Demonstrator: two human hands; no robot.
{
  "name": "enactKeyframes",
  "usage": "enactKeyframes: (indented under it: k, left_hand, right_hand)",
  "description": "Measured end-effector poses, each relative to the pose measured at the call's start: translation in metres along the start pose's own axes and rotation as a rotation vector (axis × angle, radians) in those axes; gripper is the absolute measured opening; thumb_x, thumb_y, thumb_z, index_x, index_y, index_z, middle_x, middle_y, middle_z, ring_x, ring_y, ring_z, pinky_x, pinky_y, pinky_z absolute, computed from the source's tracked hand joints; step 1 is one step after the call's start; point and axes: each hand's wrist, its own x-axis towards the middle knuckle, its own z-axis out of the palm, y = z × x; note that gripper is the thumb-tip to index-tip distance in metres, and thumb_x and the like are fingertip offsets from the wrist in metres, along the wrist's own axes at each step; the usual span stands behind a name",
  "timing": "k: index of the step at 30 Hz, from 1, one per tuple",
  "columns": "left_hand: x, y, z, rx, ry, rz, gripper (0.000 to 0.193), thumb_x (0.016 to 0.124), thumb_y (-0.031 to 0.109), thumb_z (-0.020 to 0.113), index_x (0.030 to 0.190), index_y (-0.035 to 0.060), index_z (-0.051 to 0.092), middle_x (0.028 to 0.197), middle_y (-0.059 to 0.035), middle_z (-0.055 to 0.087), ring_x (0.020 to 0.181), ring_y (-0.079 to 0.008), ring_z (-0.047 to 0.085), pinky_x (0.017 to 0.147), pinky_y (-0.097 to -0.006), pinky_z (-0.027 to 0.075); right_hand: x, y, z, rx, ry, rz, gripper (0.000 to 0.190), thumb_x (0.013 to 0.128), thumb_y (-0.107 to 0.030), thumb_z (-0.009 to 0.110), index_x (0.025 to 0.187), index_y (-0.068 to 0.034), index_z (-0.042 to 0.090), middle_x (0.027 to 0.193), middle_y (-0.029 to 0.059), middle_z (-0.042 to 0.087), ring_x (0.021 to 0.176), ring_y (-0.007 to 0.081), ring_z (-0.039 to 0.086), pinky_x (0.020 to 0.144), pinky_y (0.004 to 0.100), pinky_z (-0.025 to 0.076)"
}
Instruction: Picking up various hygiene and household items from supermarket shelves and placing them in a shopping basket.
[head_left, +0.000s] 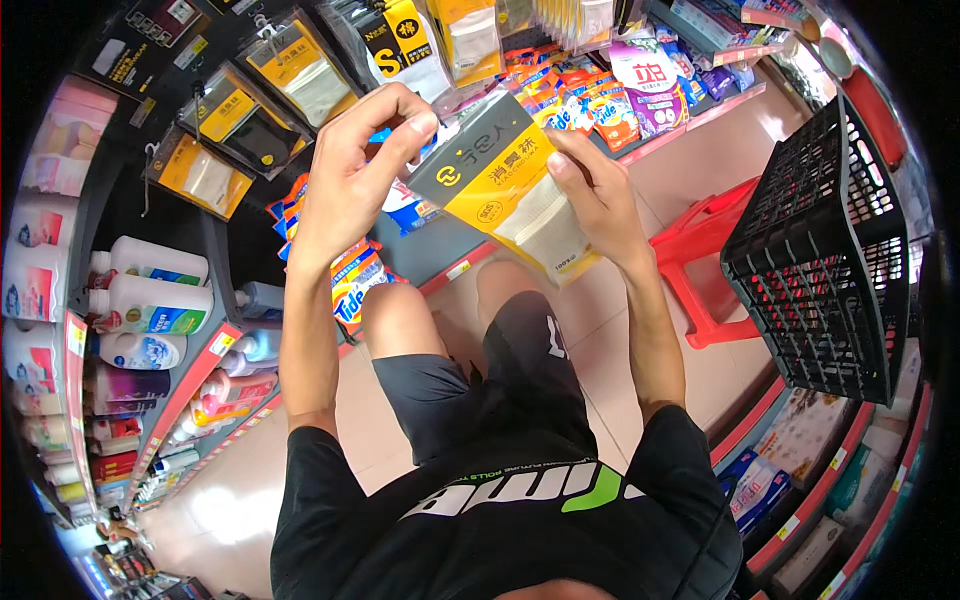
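Observation:
My right hand (596, 191) grips the right edge of a flat pack of socks (517, 184) with a yellow and dark grey card and light grey socks inside. My left hand (367, 161) is at the pack's upper left corner, thumb and forefinger close together near a small clear and white piece; whether they pinch it is hard to tell. Behind and left of the hands, more sock packs (300, 75) hang on metal hooks, one with dark socks (251, 135). Past the held pack, orange bags of Tide detergent (360, 281) lie on a low shelf.
A black plastic basket (795, 247) stands on a red plastic stool (705, 262) at the right. Shelves at the left hold white detergent bottles (161, 300). A purple and white detergent bag (652, 86) lies at the upper right. Lower right shelves hold boxes and packs (754, 487).

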Motion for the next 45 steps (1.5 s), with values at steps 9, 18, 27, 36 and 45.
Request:
enactKeyframes:
  k: [9,18,27,36,45]
  left_hand:
    - [0.009,-0.004,0.019,-0.056,0.034,0.083,0.021,0.088,0.019,0.056,0.083,-0.0007,0.056,0.074,-0.0029,0.055,0.066,-0.0079,0.048,0.061,-0.0226,0.041]
    - [0.025,0.0,0.04,-0.145,-0.146,0.146,0.023,0.091,0.021,0.05,0.081,0.001,0.052,0.068,-0.0024,0.046,0.06,-0.0081,0.043,0.054,-0.0246,0.034]
    - [0.033,0.007,0.054,-0.143,-0.28,0.249,0.024,0.093,0.02,0.048,0.079,-0.0003,0.049,0.069,-0.005,0.042,0.061,-0.0115,0.04,0.056,-0.0273,0.033]
    - [0.025,0.014,0.047,0.033,-0.36,0.408,0.025,0.092,0.018,0.047,0.077,-0.0016,0.048,0.072,-0.007,0.043,0.064,-0.0156,0.045,0.06,-0.0263,0.037]
    - [0.019,0.011,0.054,-0.052,-0.276,0.317,0.023,0.092,0.016,0.049,0.078,-0.0012,0.049,0.073,-0.0044,0.046,0.061,-0.0102,0.044,0.055,-0.0242,0.036]
  right_hand:
    - [-0.013,-0.009,-0.014,-0.07,0.012,0.019,0.029,0.092,-0.01,0.051,0.119,0.0,0.055,0.099,0.0172,0.064,0.087,0.0207,0.065,0.078,0.0292,0.048]
    - [-0.037,-0.03,-0.04,-0.239,0.028,0.081,0.048,0.081,-0.012,0.069,0.126,-0.006,0.053,0.106,0.019,0.064,0.091,0.0221,0.067,0.077,0.0309,0.05]
    - [-0.053,-0.038,-0.058,-0.229,0.128,0.073,0.046,0.078,-0.01,0.071,0.12,-0.002,0.056,0.103,0.0174,0.066,0.091,0.019,0.066,0.076,0.0298,0.05]
    - [-0.064,-0.048,-0.056,-0.269,0.179,0.116,0.028,0.078,-0.006,0.071,0.103,0.004,0.061,0.09,0.0137,0.064,0.083,0.0156,0.066,0.072,0.0263,0.05]
    - [-0.069,-0.047,-0.055,-0.225,0.136,0.149,0.034,0.079,-0.008,0.071,0.109,0.003,0.057,0.088,0.0117,0.064,0.078,0.0106,0.063,0.067,0.0233,0.047]
